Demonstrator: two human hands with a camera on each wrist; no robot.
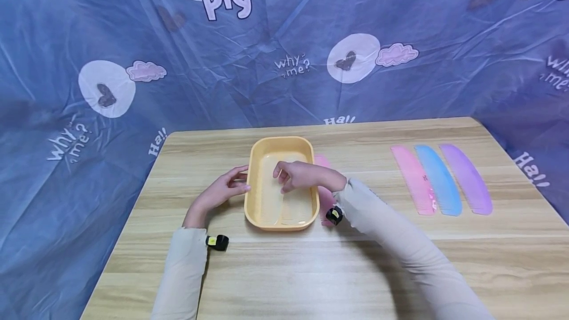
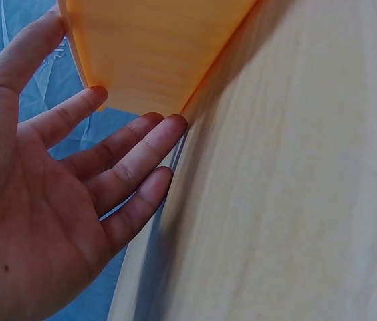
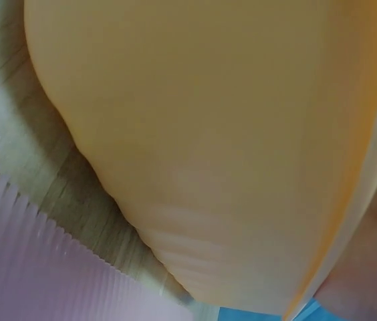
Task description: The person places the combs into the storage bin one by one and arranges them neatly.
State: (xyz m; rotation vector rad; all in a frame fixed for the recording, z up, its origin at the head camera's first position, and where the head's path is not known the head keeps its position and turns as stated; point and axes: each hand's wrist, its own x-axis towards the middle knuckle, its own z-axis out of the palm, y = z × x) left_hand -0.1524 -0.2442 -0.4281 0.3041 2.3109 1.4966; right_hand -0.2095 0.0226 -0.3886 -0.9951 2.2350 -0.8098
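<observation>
A yellow plastic bin point(image 1: 251, 196) stands on the table, with pale see-through combs point(image 1: 269, 196) lying flat inside. Beside its left wall is my left hand point(image 1: 223, 190); in the left wrist view its fingers are spread, with fingertips touching the bin's outer side point(image 2: 148, 53). My right hand point(image 1: 302, 174) reaches over the right rim into the bin, fingers bent loosely above the combs, nothing visible between them. The right wrist view shows mostly the bin's outer wall point(image 3: 188, 147), hiding the right fingertips. A pink comb point(image 1: 326, 206) lies against the bin's right side, partly under the right forearm.
Further right on the wooden table point(image 1: 284, 270) lie a pink comb point(image 1: 411, 177), a blue comb point(image 1: 437, 179) and a purple comb point(image 1: 467, 179), side by side. A blue printed cloth point(image 1: 275, 98) hangs behind the table and along its sides.
</observation>
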